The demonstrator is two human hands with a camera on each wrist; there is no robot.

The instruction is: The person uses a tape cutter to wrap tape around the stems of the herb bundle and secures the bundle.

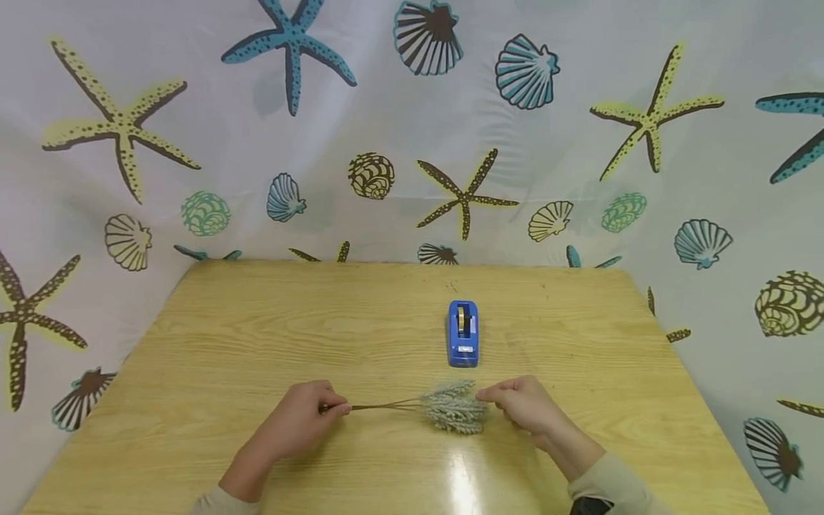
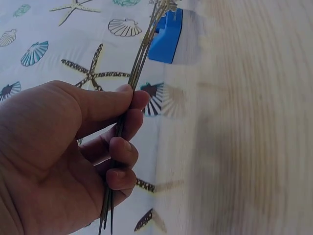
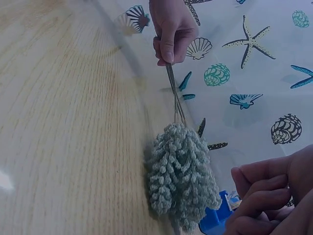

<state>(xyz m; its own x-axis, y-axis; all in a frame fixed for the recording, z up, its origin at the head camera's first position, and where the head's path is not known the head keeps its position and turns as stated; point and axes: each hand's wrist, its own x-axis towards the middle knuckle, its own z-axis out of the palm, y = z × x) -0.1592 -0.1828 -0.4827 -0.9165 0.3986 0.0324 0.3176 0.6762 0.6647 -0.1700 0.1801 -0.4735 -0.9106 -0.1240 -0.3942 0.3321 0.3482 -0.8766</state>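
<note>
Thin brown stems (image 2: 139, 63) of a bunch of frosted grey-green sprigs lie between my left thumb and curled fingers; that left hand (image 1: 307, 415) grips them near their lower ends. The fluffy heads (image 1: 453, 409) point right, close over the table, and look knobbly and dense in the right wrist view. My right hand (image 1: 526, 406) is beside the tips of the heads, its fingers (image 3: 264, 196) loosely bent with nothing held between them. In the right wrist view a small gap shows between those fingers and the sprigs.
A blue tape dispenser (image 1: 463, 355) with a roll of tape stands on the wooden table (image 1: 290, 322), just beyond the sprig heads. White cloth (image 1: 386, 107) printed with starfish and shells hangs behind the table and along its sides.
</note>
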